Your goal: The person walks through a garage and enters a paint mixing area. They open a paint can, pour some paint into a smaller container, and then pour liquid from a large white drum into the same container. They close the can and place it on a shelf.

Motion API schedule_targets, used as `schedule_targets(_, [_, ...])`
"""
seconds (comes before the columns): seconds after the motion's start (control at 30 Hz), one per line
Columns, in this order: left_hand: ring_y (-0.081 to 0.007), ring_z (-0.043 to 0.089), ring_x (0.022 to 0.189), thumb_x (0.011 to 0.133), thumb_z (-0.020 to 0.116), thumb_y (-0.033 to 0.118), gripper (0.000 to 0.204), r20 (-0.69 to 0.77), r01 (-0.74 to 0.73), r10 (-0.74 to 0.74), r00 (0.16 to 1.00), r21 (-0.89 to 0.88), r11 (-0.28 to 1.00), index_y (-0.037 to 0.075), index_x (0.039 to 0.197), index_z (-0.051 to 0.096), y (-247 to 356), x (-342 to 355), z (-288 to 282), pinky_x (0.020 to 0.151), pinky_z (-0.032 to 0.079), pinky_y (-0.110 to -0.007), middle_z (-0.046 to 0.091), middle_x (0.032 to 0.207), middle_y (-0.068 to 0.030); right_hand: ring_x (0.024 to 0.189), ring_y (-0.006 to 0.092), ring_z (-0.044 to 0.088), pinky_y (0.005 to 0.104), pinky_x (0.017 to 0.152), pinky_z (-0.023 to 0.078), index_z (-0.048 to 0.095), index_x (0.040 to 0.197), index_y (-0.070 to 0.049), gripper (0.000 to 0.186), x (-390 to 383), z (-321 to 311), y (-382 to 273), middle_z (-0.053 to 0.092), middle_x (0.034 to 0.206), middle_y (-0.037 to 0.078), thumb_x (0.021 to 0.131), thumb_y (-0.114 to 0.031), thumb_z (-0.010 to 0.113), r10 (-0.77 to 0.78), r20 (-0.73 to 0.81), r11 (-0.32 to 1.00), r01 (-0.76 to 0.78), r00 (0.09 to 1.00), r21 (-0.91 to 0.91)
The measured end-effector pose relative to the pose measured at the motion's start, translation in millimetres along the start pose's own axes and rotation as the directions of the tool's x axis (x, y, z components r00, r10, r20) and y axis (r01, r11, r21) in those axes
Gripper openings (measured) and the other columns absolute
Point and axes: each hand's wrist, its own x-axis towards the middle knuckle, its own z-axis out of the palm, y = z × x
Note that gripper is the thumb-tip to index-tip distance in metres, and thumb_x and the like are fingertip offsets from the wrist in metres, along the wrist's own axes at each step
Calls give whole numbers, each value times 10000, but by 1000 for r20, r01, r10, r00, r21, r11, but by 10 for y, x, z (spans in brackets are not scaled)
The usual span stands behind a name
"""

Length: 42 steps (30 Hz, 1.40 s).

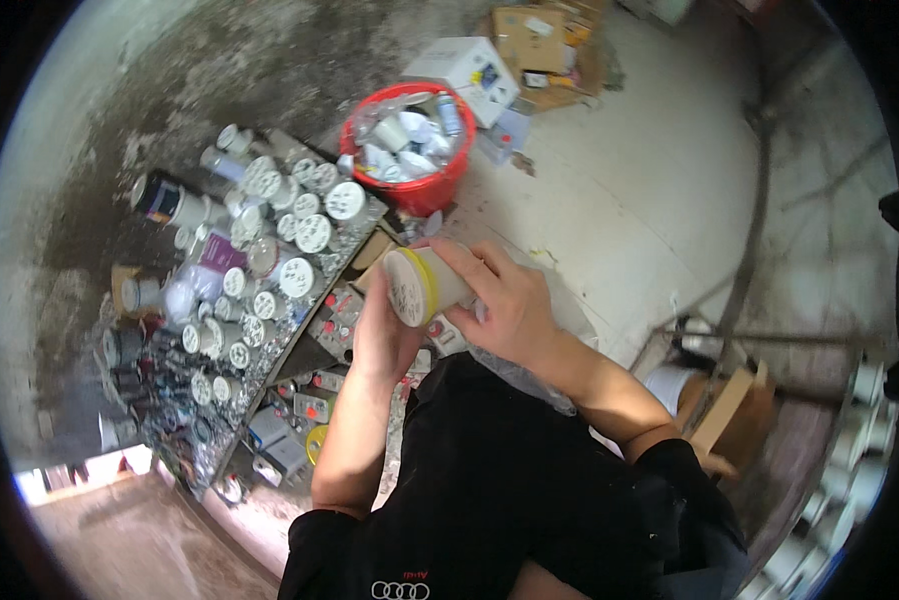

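In front of my chest I hold a pale plastic jar [406, 287], tilted so that its white lid faces left. A yellow band runs around it just behind the lid, and dark handwriting covers the lid's top. My right hand [504, 300] wraps around the jar's body from the right, fingers over the upper side and thumb below. At the lid end, my left hand [379, 330] is against the jar's left edge, with some of its fingers hidden behind it. What is inside the jar does not show.
A bench [309, 320] at left carries many white-lidded jars [298, 277]. Beyond it stands a red bucket [424, 195] full of discarded containers, beside a white box [459, 75]. Small bottles and boxes [312, 406] fill a lower shelf. Cardboard [724, 410] and shelved tubs [834, 490] are at right.
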Motion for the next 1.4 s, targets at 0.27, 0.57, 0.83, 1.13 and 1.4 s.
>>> schedule_targets(0.27, [-259, 674, 1179, 1106, 418, 572, 594, -1, -116, 168, 986, -730, 674, 80, 1392, 585, 643, 858, -185, 1008, 560, -439, 684, 1323, -120, 706, 222, 676, 337, 590, 543, 765, 1109, -92, 402, 1589, 552, 675, 666, 1023, 59, 743, -208, 883, -276, -5, 872, 252, 961, 419])
schedule_targets(0.57, [-235, 681, 1166, 1102, 404, 600, 617, -472, -502, 228, 851, -609, 614, 86, 1408, 555, 1677, 1860, 219, 984, 573, -380, 664, 1327, -109, 692, 192, 693, 319, 580, 566, 767, 971, -11, 261, 3621, 1098, 1178, 670, 872, 47, 723, -25, 846, -619, -120, 469, 488, 776, 737])
schedule_targets(0.83, [-265, 667, 1211, 1088, 402, 641, 687, -612, -621, 263, 746, -496, 607, 58, 1430, 529, 2063, 2355, 401, 1022, 567, -400, 636, 1360, -147, 660, 181, 688, 313, 544, 554, 751, 949, -12, 206, 4378, 1314, 1375, 651, 809, 45, 752, -18, 813, -672, -126, 365, 475, 729, 801])
schedule_targets(1.13, [-248, 600, 1305, 1115, 355, 600, 676, -601, -702, 371, 708, -541, 463, 46, 1481, 486, 2076, 2455, 437, 1112, 509, -381, 575, 1445, -161, 643, 220, 688, 324, 528, 522, 761, 929, 29, 216, 4610, 1455, 1371, 684, 778, 82, 736, 17, 858, -736, -63, 281, 388, 674, 878])
schedule_targets(1.4, [-309, 646, 1212, 1124, 361, 577, 628, -782, -778, 338, 523, -276, 564, 64, 1449, 522, 2071, 2415, 514, 1076, 524, -458, 605, 1391, -149, 632, 256, 671, 357, 544, 510, 748, 939, 36, 204, 4677, 1439, 1320, 687, 781, 103, 759, 27, 842, -786, -1, 313, 400, 618, 861])
